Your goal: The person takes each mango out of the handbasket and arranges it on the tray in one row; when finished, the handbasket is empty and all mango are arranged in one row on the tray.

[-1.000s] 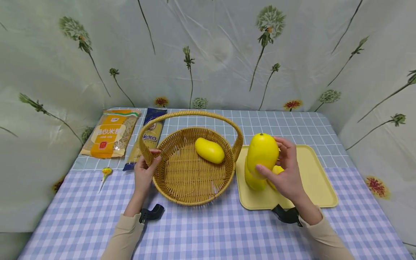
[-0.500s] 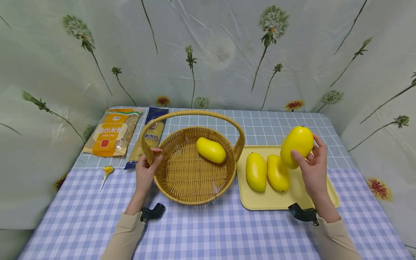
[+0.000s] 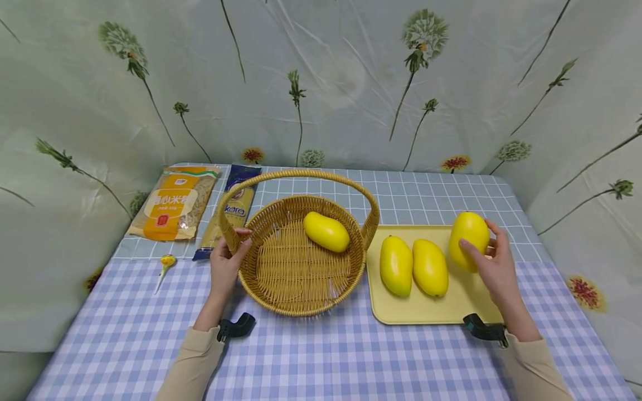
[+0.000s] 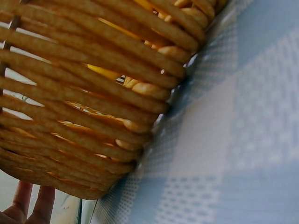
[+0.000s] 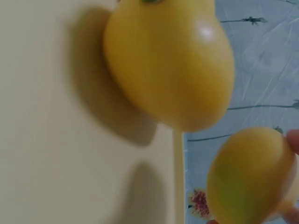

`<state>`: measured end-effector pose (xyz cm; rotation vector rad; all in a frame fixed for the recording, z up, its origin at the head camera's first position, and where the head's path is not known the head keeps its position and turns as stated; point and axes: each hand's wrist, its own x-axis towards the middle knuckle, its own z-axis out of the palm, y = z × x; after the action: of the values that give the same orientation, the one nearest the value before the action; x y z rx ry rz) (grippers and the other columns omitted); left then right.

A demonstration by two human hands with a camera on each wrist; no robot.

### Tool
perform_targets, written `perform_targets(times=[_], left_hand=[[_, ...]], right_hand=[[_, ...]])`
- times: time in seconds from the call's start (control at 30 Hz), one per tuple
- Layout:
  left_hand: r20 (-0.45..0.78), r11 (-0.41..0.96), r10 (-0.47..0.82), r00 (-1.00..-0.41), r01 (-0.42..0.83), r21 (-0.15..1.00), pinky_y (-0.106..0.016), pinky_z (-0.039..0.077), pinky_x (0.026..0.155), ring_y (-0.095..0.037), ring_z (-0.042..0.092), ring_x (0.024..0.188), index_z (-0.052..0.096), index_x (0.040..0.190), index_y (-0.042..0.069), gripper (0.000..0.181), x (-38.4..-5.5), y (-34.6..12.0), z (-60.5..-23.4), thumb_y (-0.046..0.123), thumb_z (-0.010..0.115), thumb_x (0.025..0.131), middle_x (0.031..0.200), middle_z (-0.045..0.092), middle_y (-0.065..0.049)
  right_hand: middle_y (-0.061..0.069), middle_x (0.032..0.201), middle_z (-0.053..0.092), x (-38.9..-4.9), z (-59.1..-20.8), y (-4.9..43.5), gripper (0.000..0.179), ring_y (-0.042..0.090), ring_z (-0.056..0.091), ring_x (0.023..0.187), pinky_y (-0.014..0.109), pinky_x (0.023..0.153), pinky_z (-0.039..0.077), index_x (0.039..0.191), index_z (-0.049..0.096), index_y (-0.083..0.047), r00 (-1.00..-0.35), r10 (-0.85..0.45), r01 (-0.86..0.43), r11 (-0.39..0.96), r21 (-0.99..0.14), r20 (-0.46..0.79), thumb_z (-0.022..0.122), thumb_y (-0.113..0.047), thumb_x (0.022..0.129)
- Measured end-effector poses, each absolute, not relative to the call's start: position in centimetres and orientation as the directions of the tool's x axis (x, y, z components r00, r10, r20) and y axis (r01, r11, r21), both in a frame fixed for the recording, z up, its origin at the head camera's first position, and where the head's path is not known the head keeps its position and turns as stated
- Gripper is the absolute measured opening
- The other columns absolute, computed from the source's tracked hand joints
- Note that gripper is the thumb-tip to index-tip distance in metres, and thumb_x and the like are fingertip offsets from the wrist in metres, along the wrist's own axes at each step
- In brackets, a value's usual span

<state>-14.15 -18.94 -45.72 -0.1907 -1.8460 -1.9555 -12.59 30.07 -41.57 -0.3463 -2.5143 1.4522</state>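
My right hand (image 3: 499,268) holds a yellow mango (image 3: 468,240) between thumb and fingers, over the right part of the pale yellow tray (image 3: 391,313). In the right wrist view this held mango (image 5: 252,177) shows a greenish patch, and its shadow falls on the tray apart from it. Two more mangoes lie side by side on the tray, a left one (image 3: 396,266) and a middle one (image 3: 430,268). My left hand (image 3: 225,263) grips the woven basket (image 3: 301,309) at its left rim, by the foot of the handle. Inside the basket, toward the back right, lies another mango (image 3: 326,231).
At the back left lie an orange-labelled food bag (image 3: 173,205) and a blue-ended pasta packet (image 3: 233,209), partly behind the basket handle (image 3: 301,174). A lollipop (image 3: 165,266) rests on the checked tablecloth (image 3: 321,356) left of the basket. A flowered curtain (image 3: 341,111) hangs behind the table.
My right hand has carried the mango rightward from the tray's left side, then lowered it toward the tray's right part, uncovering the two lying mangoes. My left hand stays on the basket.
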Motion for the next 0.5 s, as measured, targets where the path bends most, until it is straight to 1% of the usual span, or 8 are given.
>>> perform_targets(times=[0.1, 0.2, 0.27, 0.33, 0.43, 0.5], left_hand=[[0.385, -0.010, -0.224, -0.896, 0.397, 0.918, -0.025, 0.043, 0.084, -0.018, 0.056, 0.102, 0.056, 0.109, -0.014, 0.023, -14.2, -18.9, -45.7, -0.006, 0.061, 0.089, 0.104, 0.064, -0.003], [0.376, -0.003, -0.229, -0.898, 0.387, 0.922, -0.024, 0.042, 0.084, -0.018, 0.056, 0.102, 0.056, 0.110, -0.014, 0.023, -14.2, -19.0, -45.7, -0.005, 0.061, 0.089, 0.104, 0.064, -0.003], [0.371, 0.000, -0.233, -0.899, 0.381, 0.924, -0.024, 0.042, 0.084, -0.018, 0.056, 0.102, 0.056, 0.110, -0.014, 0.023, -14.2, -19.0, -45.8, -0.005, 0.061, 0.089, 0.104, 0.064, -0.003], [0.369, 0.000, -0.233, -0.900, 0.380, 0.925, -0.024, 0.042, 0.084, -0.018, 0.056, 0.102, 0.056, 0.110, -0.014, 0.023, -14.2, -19.0, -45.8, -0.004, 0.061, 0.089, 0.104, 0.064, -0.003], [0.370, -0.003, -0.232, -0.900, 0.381, 0.925, -0.025, 0.043, 0.084, -0.018, 0.056, 0.103, 0.056, 0.110, -0.014, 0.024, -14.2, -19.0, -45.9, -0.004, 0.062, 0.089, 0.104, 0.064, -0.003], [0.372, -0.005, -0.232, -0.899, 0.383, 0.924, -0.025, 0.043, 0.085, -0.019, 0.056, 0.103, 0.056, 0.110, -0.014, 0.024, -14.3, -19.0, -46.0, -0.005, 0.062, 0.089, 0.104, 0.064, -0.003]], right_hand=[[0.018, 0.114, 0.039, -12.7, -42.1, 30.5, 0.073, 0.021, 0.038, 0.088, 0.018, 0.062, 0.040, 0.149, 0.024, -0.014, -0.953, 0.303, 0.144, 0.521, -0.842, 0.025, 0.062, -0.037, 0.091], [0.018, 0.114, 0.040, -12.8, -42.6, 30.8, 0.077, 0.023, 0.039, 0.088, 0.021, 0.061, 0.040, 0.148, 0.025, -0.012, -0.954, 0.301, 0.188, 0.552, -0.812, -0.016, 0.063, -0.043, 0.089], [0.020, 0.115, 0.040, -12.7, -42.7, 30.9, 0.078, 0.025, 0.039, 0.089, 0.022, 0.060, 0.040, 0.147, 0.025, -0.008, -0.958, 0.285, 0.201, 0.563, -0.802, -0.040, 0.063, -0.043, 0.089], [0.020, 0.115, 0.041, -12.7, -42.8, 30.9, 0.078, 0.025, 0.039, 0.090, 0.020, 0.060, 0.040, 0.147, 0.025, -0.006, -0.959, 0.277, 0.218, 0.565, -0.796, -0.065, 0.063, -0.043, 0.089], [0.027, 0.117, 0.039, -12.5, -42.7, 30.9, 0.078, 0.030, 0.039, 0.093, 0.017, 0.063, 0.038, 0.146, 0.022, -0.001, -0.966, 0.241, 0.218, 0.569, -0.793, -0.092, 0.061, -0.040, 0.091], [0.029, 0.119, 0.039, -12.4, -42.7, 31.0, 0.077, 0.031, 0.040, 0.095, 0.017, 0.064, 0.038, 0.145, 0.022, 0.001, -0.968, 0.228, 0.221, 0.573, -0.789, -0.106, 0.060, -0.040, 0.092]])
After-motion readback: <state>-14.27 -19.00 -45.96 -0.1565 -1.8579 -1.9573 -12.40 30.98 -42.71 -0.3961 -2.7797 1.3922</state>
